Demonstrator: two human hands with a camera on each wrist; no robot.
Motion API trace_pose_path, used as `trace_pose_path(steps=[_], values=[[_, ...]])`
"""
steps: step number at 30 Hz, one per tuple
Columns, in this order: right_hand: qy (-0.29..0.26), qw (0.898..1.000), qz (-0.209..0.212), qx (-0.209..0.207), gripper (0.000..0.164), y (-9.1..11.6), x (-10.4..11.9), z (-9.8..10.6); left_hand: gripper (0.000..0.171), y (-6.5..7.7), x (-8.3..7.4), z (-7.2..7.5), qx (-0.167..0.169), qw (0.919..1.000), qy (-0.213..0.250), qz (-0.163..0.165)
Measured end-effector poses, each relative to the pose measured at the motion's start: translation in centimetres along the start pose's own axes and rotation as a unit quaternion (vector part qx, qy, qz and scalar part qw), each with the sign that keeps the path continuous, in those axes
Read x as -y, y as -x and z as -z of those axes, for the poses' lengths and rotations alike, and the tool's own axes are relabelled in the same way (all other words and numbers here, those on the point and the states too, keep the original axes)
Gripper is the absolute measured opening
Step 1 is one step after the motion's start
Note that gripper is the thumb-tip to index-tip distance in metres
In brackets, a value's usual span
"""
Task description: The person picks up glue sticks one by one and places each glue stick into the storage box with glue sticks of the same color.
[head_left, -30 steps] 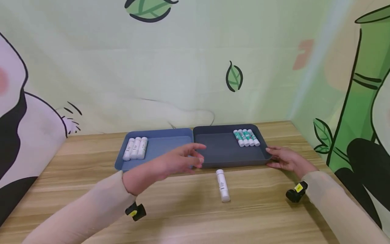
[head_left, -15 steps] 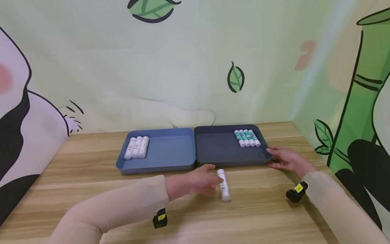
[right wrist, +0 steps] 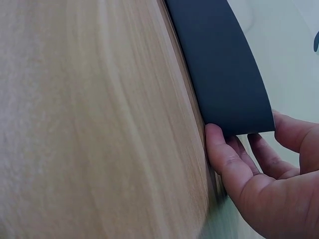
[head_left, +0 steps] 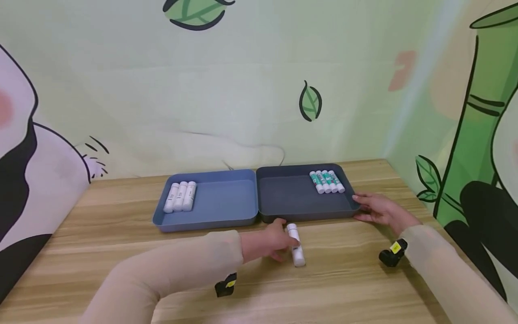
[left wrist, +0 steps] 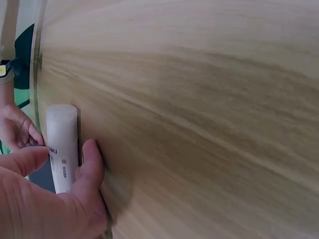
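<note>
A white tube point(head_left: 296, 249) lies on the wooden table just in front of the dark tray point(head_left: 291, 195). My left hand point(head_left: 283, 240) pinches the tube between thumb and finger; the left wrist view shows the tube point(left wrist: 62, 129) held on both sides. My right hand point(head_left: 371, 208) rests with relaxed fingers against the dark tray's front right corner, and the right wrist view shows its fingers point(right wrist: 224, 154) touching the tray wall point(right wrist: 224, 74). Several green-and-white tubes point(head_left: 327, 182) lie at the back right of that tray.
A light blue tray point(head_left: 222, 200) sits flush against the dark tray's left side and holds three white tubes point(head_left: 180, 196) at its left end. Painted backdrop walls close in behind and to the right. Bare table point(head_left: 121, 252) stretches in front.
My left hand came down from above the trays to the table and took hold of the white tube. The right hand stayed at the dark tray's corner.
</note>
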State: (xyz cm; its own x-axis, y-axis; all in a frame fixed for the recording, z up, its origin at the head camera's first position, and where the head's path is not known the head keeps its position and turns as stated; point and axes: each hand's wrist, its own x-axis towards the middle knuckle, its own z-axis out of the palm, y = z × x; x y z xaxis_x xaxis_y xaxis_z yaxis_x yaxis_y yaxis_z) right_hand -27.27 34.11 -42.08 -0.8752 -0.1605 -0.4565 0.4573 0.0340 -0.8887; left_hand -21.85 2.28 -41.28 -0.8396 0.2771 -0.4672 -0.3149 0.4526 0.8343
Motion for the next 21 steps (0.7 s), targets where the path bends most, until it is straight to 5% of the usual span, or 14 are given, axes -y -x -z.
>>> trace_pose_path(steps=[6, 21], values=[[-0.005, 1.000, 0.001, 0.005, 0.077, 0.05, 0.08, -0.18, 0.077, -0.10, -0.01, -0.88, -0.045, 0.9985, -0.031, -0.009], [0.020, 1.000, -0.015, -0.011, 0.074, 0.11, 0.14, -0.24, 0.068, 0.47, -0.31, -0.60, -0.035, 0.9991, -0.003, -0.024]])
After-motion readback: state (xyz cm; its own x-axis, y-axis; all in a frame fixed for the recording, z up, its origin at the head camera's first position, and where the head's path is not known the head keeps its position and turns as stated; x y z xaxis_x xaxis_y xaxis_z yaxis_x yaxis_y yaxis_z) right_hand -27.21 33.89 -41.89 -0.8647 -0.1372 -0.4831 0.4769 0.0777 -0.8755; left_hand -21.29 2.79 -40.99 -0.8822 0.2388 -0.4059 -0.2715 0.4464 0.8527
